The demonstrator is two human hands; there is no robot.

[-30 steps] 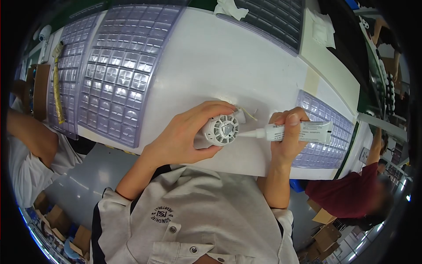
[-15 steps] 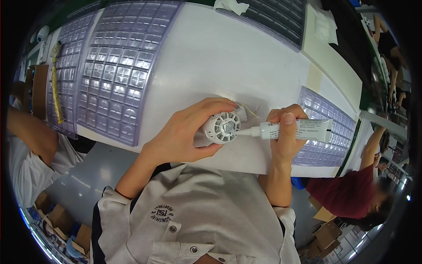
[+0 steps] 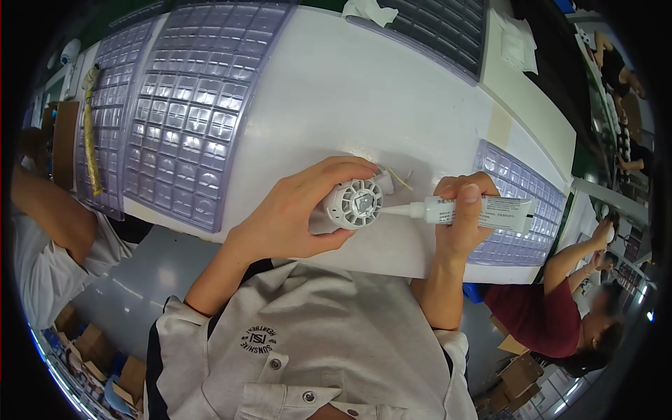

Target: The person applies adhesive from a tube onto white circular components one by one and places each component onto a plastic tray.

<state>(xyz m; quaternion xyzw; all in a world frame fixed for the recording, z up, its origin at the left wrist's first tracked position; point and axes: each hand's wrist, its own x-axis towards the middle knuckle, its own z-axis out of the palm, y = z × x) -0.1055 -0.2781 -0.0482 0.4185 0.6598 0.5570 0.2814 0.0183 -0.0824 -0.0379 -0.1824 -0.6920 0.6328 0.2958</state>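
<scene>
My left hand point(image 3: 290, 206) is wrapped round a white round slotted housing point(image 3: 353, 204), thumb below and fingers above. Grey-white paste point(image 3: 365, 204) covers the middle of its face, which is turned up toward me. Thin wires point(image 3: 400, 178) stick out from the housing's upper right side. Lying across my right hand point(image 3: 463, 213) is a white squeeze tube point(image 3: 504, 213), pinched between thumb and fingers. The tube's narrow nozzle point(image 3: 402, 209) points left, its tip close to the housing's right rim; whether they touch I cannot tell.
Clear plastic compartment trays point(image 3: 185, 112) cover the table's left side, with a yellow strip point(image 3: 91, 140) on one. Another tray point(image 3: 521, 203) lies beyond my right hand, and a dark one point(image 3: 434, 31) at the back. Crumpled white tissue point(image 3: 371, 11) rests there. Co-workers sit on both sides.
My right hand and the tube have shifted slightly right, drawing the nozzle tip back from the housing's middle. The left hand stays put. The co-worker at right has moved their arms.
</scene>
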